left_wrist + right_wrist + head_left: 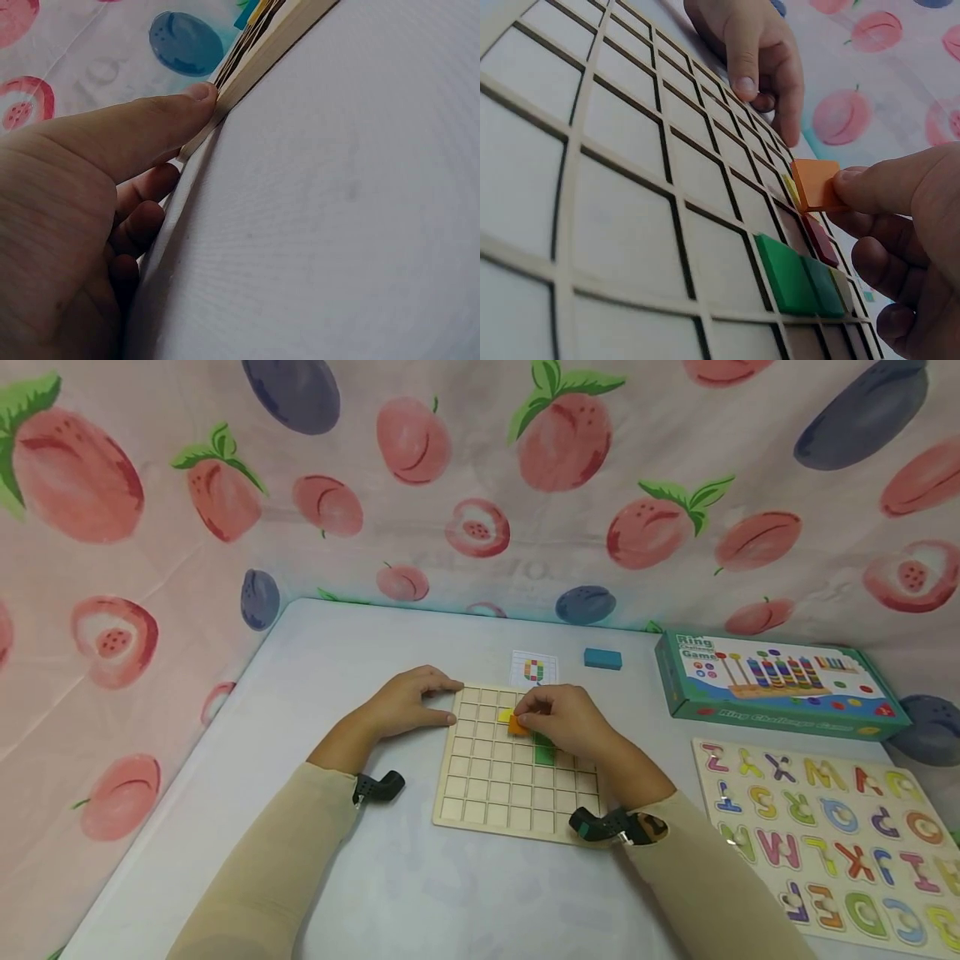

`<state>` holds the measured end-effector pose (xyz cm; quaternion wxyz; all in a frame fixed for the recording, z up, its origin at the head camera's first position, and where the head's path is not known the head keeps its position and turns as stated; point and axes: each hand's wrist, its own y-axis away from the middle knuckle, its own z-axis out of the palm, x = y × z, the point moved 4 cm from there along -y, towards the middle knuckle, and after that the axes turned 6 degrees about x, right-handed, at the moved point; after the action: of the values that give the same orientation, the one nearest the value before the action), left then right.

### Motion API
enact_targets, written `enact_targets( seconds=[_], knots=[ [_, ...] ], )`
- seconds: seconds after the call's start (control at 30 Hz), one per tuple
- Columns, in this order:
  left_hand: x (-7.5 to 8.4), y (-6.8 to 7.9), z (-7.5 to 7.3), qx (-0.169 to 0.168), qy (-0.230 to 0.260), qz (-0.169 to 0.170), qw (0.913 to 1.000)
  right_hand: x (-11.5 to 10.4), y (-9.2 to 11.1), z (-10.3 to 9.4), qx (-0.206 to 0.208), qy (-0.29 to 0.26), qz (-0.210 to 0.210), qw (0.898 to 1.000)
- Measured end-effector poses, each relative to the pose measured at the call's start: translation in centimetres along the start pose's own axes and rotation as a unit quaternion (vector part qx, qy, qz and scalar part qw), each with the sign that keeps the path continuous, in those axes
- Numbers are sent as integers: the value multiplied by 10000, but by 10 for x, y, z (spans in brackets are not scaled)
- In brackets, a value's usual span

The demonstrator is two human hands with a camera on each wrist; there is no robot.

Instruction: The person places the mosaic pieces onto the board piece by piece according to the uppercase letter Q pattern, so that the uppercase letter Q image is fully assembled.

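A wooden grid board (487, 793) lies on the table. My right hand (566, 720) pinches an orange square tile (817, 184) between thumb and fingers, tilted over the board's far part. Close beside it sits a yellow tile (506, 716) in a square. The right wrist view also shows a dark red tile (821, 240) and a bright green tile (786, 276) with a darker green one behind it, all on the grid. At the board's left edge rests my left hand (408, 702), its thumb (161, 124) extended against the rim and the index finger reaching the far corner.
Behind the board lies a small pattern card (534, 668) with a coloured ring of squares, near a blue block (603, 658). To the right are a green game box (780, 685) and an alphabet puzzle board (817, 797). A fruit-print cloth (525, 552) hangs behind the table.
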<state>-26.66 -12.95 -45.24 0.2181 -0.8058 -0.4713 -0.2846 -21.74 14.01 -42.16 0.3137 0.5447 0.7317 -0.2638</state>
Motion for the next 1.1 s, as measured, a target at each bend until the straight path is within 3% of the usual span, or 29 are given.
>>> enact_targets(
  seconds=[0.37,1.1],
  knots=[
    [0,1,1,3,77,-8,10000,-6,-4,20,-89,65,-119,9999],
    [-1,-1,0,-2,26,56,10000,-10,2,19,67,957,-715,9928]
  ],
)
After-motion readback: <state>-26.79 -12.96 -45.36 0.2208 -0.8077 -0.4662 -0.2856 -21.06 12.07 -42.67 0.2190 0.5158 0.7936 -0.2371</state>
